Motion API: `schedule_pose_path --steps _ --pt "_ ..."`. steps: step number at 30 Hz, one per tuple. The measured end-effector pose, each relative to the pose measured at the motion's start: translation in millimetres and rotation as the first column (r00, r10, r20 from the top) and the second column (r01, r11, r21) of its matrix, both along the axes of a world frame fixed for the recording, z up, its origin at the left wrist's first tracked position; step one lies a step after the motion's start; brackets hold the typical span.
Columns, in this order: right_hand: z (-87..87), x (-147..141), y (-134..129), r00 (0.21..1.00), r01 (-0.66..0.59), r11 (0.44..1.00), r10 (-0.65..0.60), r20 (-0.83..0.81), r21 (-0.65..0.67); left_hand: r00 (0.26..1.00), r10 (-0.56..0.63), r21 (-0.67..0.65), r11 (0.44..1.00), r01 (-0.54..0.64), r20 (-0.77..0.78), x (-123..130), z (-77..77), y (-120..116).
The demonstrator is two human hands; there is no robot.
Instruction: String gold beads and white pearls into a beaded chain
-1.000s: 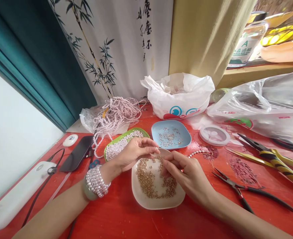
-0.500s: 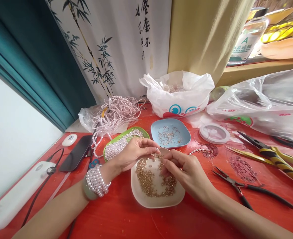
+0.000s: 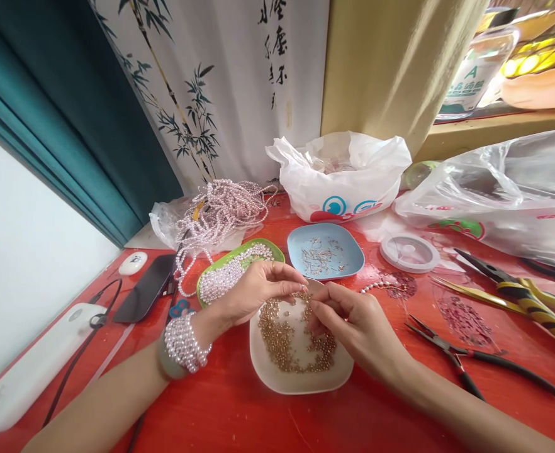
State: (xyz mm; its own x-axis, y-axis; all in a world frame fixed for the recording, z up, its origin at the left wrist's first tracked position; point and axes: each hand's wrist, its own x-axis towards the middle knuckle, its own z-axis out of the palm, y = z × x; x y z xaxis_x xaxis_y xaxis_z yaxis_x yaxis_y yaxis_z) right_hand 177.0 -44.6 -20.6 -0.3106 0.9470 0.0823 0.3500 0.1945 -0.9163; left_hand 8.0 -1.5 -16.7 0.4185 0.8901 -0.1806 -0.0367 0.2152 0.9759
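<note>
Mid-frame, my left hand (image 3: 261, 290) and right hand (image 3: 353, 314) pinch, contents unclear, above the dish (image 3: 301, 384), bench (image 3: 230, 421) spreading below its near edge.

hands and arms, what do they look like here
Above the left hand, the wrist wears a broad cuff of shiny pale-pink beads and, further up the arm, a smooth grey-green bangle. The right hand and wrist show no jewellery; no gloves or sleeves are visible.
</note>
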Motion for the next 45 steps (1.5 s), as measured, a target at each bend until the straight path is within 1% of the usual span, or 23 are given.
schedule_pose_path --steps 7,11,15,18,20,22,24,26,29,31,33,34,36,37,38,39,40,42,43,45 --pt "-0.7 -0.9 -0.1 0.999 0.028 0.999 -0.028 -0.023 -0.029 1.0 -0.019 0.054 0.998 0.018 0.011 -0.4 -1.8 -2.1" --pt "-0.9 -1.0 -0.1 0.999 0.031 0.999 -0.032 -0.032 -0.036 1.0 -0.024 0.084 0.996 0.025 -0.019 0.1 -3.3 -3.0" --pt "-3.0 -0.9 0.8 0.998 0.003 0.999 -0.005 -0.058 -0.035 0.999 -0.014 0.074 0.997 0.016 -0.036 1.7 -3.4 -3.1" --pt "-6.3 -1.3 3.1 0.997 -0.017 1.0 0.015 -0.082 -0.021 0.999 -0.015 0.092 0.996 0.018 -0.034 2.1 -1.1 -3.6" --pt "-8.6 -1.3 4.8 0.995 -0.023 1.0 0.022 -0.097 -0.011 0.999 -0.017 0.133 0.991 0.022 -0.037 1.7 1.4 -4.1" --pt "-10.0 -0.8 6.0 0.994 -0.036 0.999 0.037 -0.103 0.012 0.998 -0.009 0.216 0.976 0.022 -0.061 0.9 4.1 -4.6" --pt "-10.1 0.1 6.3 0.993 -0.053 0.998 0.056 -0.1 0.032 0.994 0.006 0.319 0.947 0.028 -0.108 -0.1 6.5 -5.0" --pt "-9.2 1.0 5.8 0.993 -0.057 0.998 0.059 -0.101 0.024 0.989 0.013 0.39 0.92 0.048 -0.15 -1.2 8.8 -5.3" --pt "-6.5 1.7 4.6 0.995 -0.052 0.999 0.052 -0.088 0.005 0.986 0.006 0.432 0.899 0.068 -0.168 -3.4 13.9 -5.4" --pt "-4.4 1.7 3.8 0.998 -0.03 0.999 0.031 -0.053 0.016 0.981 0.006 0.445 0.892 0.082 -0.193 -5.9 18.7 -4.2" --pt "-2.9 1.5 3.4 1.0 -0.005 0.999 0.006 -0.028 0.033 0.973 0.04 0.431 0.9 0.064 -0.227 -9.9 23.5 -0.8" --pt "-2.5 1.4 3.3 1.0 0.007 0.999 -0.007 -0.022 0.04 0.967 0.075 0.42 0.907 0.035 -0.243 -12.8 25.3 2.0" --pt "-3.0 1.4 3.3 0.999 0.03 0.998 -0.029 -0.024 0.052 0.943 0.185 0.43 0.902 -0.05 -0.278 -20.0 26.3 9.6" --pt "-3.7 1.5 3.4 0.999 0.037 0.998 -0.036 -0.029 0.055 0.915 0.241 0.46 0.885 -0.071 -0.323 -24.1 25.2 14.1" --pt "-4.7 1.6 3.4 0.998 0.045 0.997 -0.044 -0.033 0.055 0.874 0.29 0.496 0.866 -0.066 -0.39 -28.3 22.9 18.7" --pt "-5.8 1.8 3.6 0.998 0.05 0.997 -0.048 -0.036 0.052 0.829 0.317 0.537 0.843 -0.025 -0.46 -32.3 19.5 23.1" --pt "-6.8 2.0 3.7 0.998 0.05 0.997 -0.048 -0.04 0.05 0.789 0.318 0.555 0.831 0.035 -0.526 -35.8 15.4 27.1" --pt "-7.9 2.0 4.1 0.998 0.043 0.998 -0.041 -0.043 0.042 0.714 0.297 0.538 0.833 0.131 -0.634 -41.1 6.3 32.8" --pt "-7.9 1.9 4.3 0.998 0.04 0.999 -0.038 -0.042 0.037 0.68 0.289 0.534 0.826 0.179 -0.674 -42.7 2.0 34.4" --pt "-7.4 1.4 4.8 0.999 0.037 0.999 -0.036 -0.029 0.028 0.609 0.309 0.543 0.803 0.245 -0.731 -44.4 -4.7 35.9"
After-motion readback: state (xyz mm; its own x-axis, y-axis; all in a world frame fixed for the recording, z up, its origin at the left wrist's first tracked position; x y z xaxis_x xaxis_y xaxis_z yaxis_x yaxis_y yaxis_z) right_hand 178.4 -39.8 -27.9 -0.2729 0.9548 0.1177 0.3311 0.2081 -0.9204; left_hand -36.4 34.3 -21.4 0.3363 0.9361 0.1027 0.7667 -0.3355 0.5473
